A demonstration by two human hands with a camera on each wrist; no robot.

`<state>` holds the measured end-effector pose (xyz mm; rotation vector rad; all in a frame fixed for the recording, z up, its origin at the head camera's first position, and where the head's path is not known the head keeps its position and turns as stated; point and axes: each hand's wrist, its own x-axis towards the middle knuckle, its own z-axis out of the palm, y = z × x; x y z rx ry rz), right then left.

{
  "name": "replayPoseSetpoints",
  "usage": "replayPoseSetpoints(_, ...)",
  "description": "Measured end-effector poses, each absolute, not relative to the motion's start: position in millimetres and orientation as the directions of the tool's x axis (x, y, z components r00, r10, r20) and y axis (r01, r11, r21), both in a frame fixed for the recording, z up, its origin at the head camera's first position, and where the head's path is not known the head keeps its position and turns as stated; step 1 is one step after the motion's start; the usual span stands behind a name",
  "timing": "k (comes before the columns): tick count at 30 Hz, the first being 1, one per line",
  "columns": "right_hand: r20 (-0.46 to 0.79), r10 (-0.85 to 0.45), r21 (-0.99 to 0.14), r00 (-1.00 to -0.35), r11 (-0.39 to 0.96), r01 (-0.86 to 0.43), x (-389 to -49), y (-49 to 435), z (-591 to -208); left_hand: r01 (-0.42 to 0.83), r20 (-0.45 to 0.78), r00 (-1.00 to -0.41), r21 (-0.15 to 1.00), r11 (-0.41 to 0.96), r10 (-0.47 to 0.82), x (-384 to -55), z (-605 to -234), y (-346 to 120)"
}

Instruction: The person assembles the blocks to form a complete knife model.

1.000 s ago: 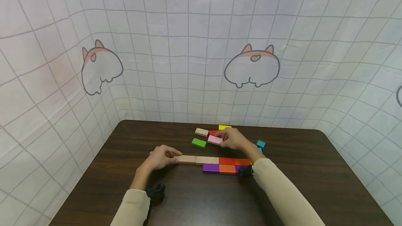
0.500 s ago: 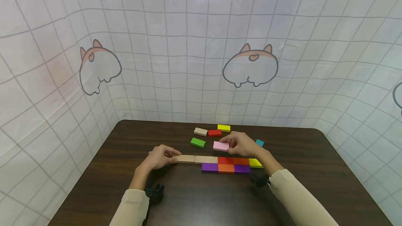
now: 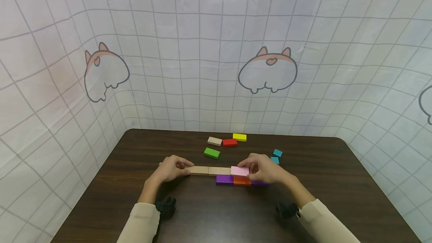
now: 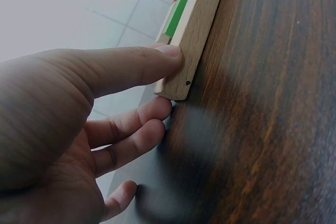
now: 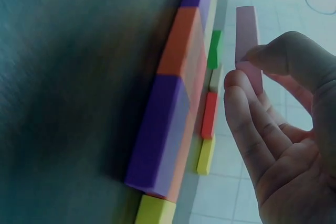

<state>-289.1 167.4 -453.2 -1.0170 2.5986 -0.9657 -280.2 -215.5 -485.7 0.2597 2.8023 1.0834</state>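
Note:
My right hand (image 3: 266, 170) pinches a pink block (image 3: 238, 171) between thumb and fingers. In the right wrist view the pink block (image 5: 247, 30) is raised clear of the row of blocks. In the head view it covers part of that row. My left hand (image 3: 171, 168) holds the left end of a plain wooden block (image 3: 200, 170); its thumb presses the side of this block (image 4: 197, 30) in the left wrist view, and the index fingertip is hidden there. A second plain block (image 3: 219, 171) continues the row. In front lie a purple block (image 3: 224, 179) and an orange block (image 3: 242, 182).
Beyond the row lie a green block (image 3: 212, 153), a plain block (image 3: 214, 141), a red block (image 3: 230, 143) and a yellow block (image 3: 239, 137). Two blue blocks (image 3: 277, 153) lie to the right. A grid-patterned cloth (image 3: 189, 66) hangs behind the dark table (image 3: 202, 216).
My right hand has carried the pink block from the loose blocks at the back toward me and slightly right, over the row. The left hand stays at the end of the plain block.

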Motion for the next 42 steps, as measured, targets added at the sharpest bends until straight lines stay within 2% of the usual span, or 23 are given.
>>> replayPoseSetpoints(12, 0.046, -0.703, -0.663, -0.710, 0.510, -0.548, -267, 159, -469, 0.114, -0.057, -0.977, 0.671, 0.732, 0.205, -280, -484, -215)
replayPoseSetpoints(23, 0.013, -0.676, -0.663, -0.737, 0.546, -0.512, -258, 145, -477, 0.117, -0.057, -0.976, 0.674, 0.729, 0.210, -281, -486, -216)
replayPoseSetpoints(42, 0.005, -0.658, -0.539, -0.753, 0.633, -0.556, -252, 134, -475, 0.115, -0.058, -0.977, 0.675, 0.729, 0.208, -280, -486, -216)
